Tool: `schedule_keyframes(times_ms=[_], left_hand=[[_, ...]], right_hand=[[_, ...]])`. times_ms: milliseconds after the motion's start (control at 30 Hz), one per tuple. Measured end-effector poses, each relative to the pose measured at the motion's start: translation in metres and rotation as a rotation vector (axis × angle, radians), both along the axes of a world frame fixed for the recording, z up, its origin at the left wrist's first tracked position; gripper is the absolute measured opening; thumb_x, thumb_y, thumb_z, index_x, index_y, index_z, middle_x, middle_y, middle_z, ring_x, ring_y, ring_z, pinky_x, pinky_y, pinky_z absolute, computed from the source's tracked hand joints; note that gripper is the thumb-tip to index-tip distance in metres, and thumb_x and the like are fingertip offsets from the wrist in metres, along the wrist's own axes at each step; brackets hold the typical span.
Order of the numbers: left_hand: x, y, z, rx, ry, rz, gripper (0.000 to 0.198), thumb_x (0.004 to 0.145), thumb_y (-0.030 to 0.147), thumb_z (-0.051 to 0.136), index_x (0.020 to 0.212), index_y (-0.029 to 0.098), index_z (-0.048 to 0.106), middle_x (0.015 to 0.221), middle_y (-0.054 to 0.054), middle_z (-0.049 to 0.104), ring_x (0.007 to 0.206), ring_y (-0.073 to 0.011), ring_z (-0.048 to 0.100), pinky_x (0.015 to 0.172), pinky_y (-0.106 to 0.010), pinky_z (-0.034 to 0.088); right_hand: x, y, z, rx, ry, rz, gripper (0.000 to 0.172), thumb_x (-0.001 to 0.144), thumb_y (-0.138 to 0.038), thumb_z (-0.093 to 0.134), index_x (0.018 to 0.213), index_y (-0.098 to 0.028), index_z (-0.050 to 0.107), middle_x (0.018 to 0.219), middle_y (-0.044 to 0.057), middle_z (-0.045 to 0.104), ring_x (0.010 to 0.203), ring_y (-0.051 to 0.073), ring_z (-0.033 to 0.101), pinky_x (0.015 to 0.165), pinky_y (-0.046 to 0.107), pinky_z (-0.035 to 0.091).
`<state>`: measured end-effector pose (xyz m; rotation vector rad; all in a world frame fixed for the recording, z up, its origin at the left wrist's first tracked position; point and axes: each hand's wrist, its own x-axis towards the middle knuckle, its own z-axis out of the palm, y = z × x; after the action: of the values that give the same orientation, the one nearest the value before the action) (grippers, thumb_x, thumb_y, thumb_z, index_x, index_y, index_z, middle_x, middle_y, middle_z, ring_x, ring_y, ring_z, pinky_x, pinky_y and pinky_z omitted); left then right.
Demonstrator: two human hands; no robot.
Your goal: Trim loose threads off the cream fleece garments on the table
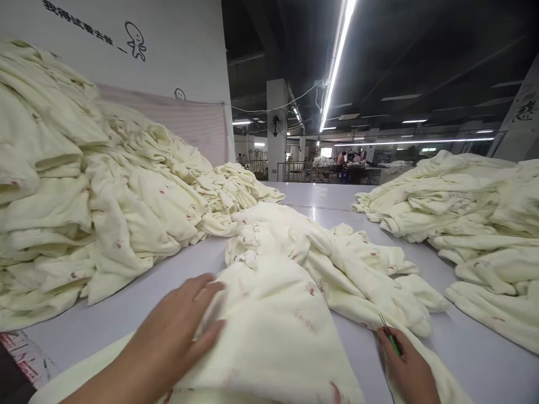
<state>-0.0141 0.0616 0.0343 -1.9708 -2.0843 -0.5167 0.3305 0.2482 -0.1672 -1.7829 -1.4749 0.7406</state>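
Head view: left hand [177,331] lies flat on cream garment [273,325]; right hand [406,367], half cropped, pinches green snips [391,336].

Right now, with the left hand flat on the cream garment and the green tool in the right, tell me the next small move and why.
Probably bring the right hand and its green-handled tool in to the cream garment edge beside it. The left hand lies flat on the fabric, pinning it to the table, and the tool's tip already sits at the cloth's edge.
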Motion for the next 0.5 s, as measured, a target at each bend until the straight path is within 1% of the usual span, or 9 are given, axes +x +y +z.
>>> schedule_keyframes(times_ms=[67, 100, 167, 200, 233, 267, 333, 400, 500], left_hand=[[0.048, 0.018, 0.035, -0.071, -0.071, -0.439, 0.035, 0.084, 0.042, 0.045, 0.115, 0.028, 0.051, 0.119, -0.004, 0.053, 0.105, -0.0203, 0.052, 0.092, -0.028, 0.038], [0.073, 0.03, 0.042, -0.214, -0.059, -0.635, 0.032, 0.083, 0.041, 0.048, 0.112, 0.028, 0.052, 0.11, -0.004, 0.057, 0.096, -0.0195, 0.056, 0.084, -0.026, 0.042], [0.113, 0.056, 0.035, -0.466, 0.023, -0.808, 0.035, 0.079, 0.038, 0.054, 0.108, 0.02, 0.054, 0.095, -0.009, 0.059, 0.081, -0.0259, 0.057, 0.072, -0.035, 0.044], [0.127, 0.069, 0.024, -0.55, -0.013, -0.788, 0.038, 0.069, 0.035, 0.064, 0.1, 0.015, 0.057, 0.089, -0.012, 0.057, 0.078, -0.0306, 0.055, 0.07, -0.041, 0.043], [0.135, 0.083, 0.012, -0.625, -0.154, -0.726, 0.032, 0.059, 0.027, 0.068, 0.087, 0.013, 0.059, 0.08, -0.011, 0.056, 0.076, -0.0322, 0.054, 0.07, -0.044, 0.04], [0.139, 0.094, -0.001, -0.669, -0.328, -0.66, 0.023, 0.054, 0.017, 0.066, 0.075, 0.014, 0.058, 0.07, -0.007, 0.052, 0.073, -0.0305, 0.052, 0.07, -0.044, 0.038], [0.133, 0.11, -0.022, -0.717, -0.614, -0.586, 0.015, 0.052, 0.012, 0.058, 0.066, 0.016, 0.052, 0.061, 0.0, 0.045, 0.066, -0.0219, 0.048, 0.068, -0.038, 0.038], [0.118, 0.113, -0.032, -0.735, -0.834, -0.598, 0.013, 0.058, 0.019, 0.053, 0.071, 0.018, 0.049, 0.061, 0.003, 0.043, 0.059, -0.0136, 0.042, 0.06, -0.028, 0.036], [0.096, 0.101, -0.033, -0.741, -1.18, -0.612, 0.023, 0.06, 0.031, 0.055, 0.074, 0.018, 0.042, 0.063, 0.004, 0.042, 0.056, -0.0078, 0.037, 0.053, -0.019, 0.032]], right_hand=[[-0.001, -0.001, 0.0, 0.021, 0.014, 0.006, 0.045, 0.077, -0.057, 0.045, 0.098, -0.02, 0.056, 0.095, 0.006, 0.062, 0.085, 0.021, 0.057, 0.076, 0.036, 0.043], [-0.002, -0.002, 0.0, 0.034, 0.024, 0.008, 0.041, 0.079, -0.054, 0.046, 0.099, -0.019, 0.056, 0.095, 0.005, 0.061, 0.086, 0.019, 0.056, 0.077, 0.036, 0.042], [-0.003, -0.005, 0.001, 0.057, 0.047, 0.005, 0.036, 0.082, -0.048, 0.047, 0.099, -0.018, 0.056, 0.096, 0.004, 0.06, 0.089, 0.018, 0.055, 0.079, 0.036, 0.042], [-0.003, -0.007, 0.002, 0.066, 0.059, 0.003, 0.035, 0.083, -0.047, 0.047, 0.098, -0.017, 0.056, 0.096, 0.004, 0.06, 0.09, 0.018, 0.055, 0.08, 0.036, 0.041], [-0.003, -0.009, 0.002, 0.072, 0.071, 0.001, 0.034, 0.083, -0.046, 0.047, 0.097, -0.017, 0.056, 0.097, 0.004, 0.06, 0.09, 0.018, 0.055, 0.081, 0.036, 0.041], [-0.002, -0.012, 0.002, 0.075, 0.084, 0.001, 0.033, 0.083, -0.046, 0.048, 0.096, -0.017, 0.056, 0.097, 0.004, 0.06, 0.091, 0.018, 0.055, 0.081, 0.037, 0.041], [-0.001, -0.017, 0.003, 0.072, 0.117, 0.005, 0.034, 0.081, -0.048, 0.049, 0.094, -0.017, 0.056, 0.096, 0.004, 0.06, 0.091, 0.019, 0.054, 0.082, 0.038, 0.04], [-0.002, -0.021, 0.007, 0.063, 0.165, -0.005, 0.041, 0.075, -0.054, 0.05, 0.092, -0.018, 0.056, 0.098, 0.006, 0.06, 0.093, 0.021, 0.053, 0.084, 0.039, 0.039], [-0.013, -0.031, 0.025, 0.06, 0.269, -0.043, 0.056, 0.064, -0.066, 0.046, 0.093, -0.018, 0.055, 0.1, 0.01, 0.061, 0.099, 0.026, 0.052, 0.086, 0.037, 0.039]])
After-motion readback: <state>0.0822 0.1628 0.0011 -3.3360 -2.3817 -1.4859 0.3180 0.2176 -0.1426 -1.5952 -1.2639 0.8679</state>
